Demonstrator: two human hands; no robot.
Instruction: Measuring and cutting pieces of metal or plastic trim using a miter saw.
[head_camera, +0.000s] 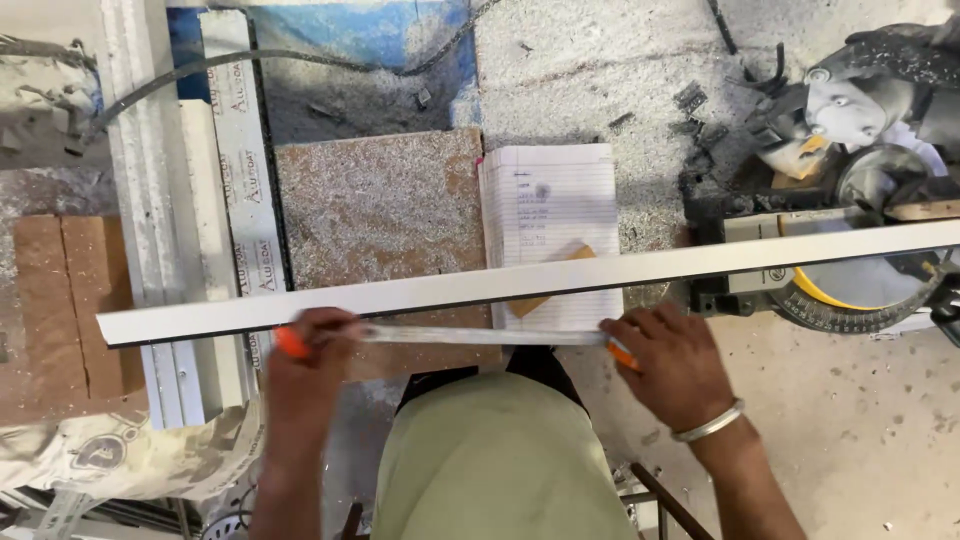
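Observation:
A long white aluminium strip (520, 282) lies across the view, its right end resting on the mitre saw (860, 190). Just below the strip, a tape measure blade (480, 336) is stretched between my hands. My left hand (305, 360) is closed on the orange tape measure case (291, 344) near the strip's left part. My right hand (670, 360), with a metal bangle on the wrist, pinches the blade's far end together with an orange pencil (622, 354).
A lined notebook (548, 205) with a small brown piece on it lies behind the strip, next to a brown board (380, 205) dusted with metal shavings. White profiles (160, 200) are stacked at left. A cable (300, 55) crosses the top.

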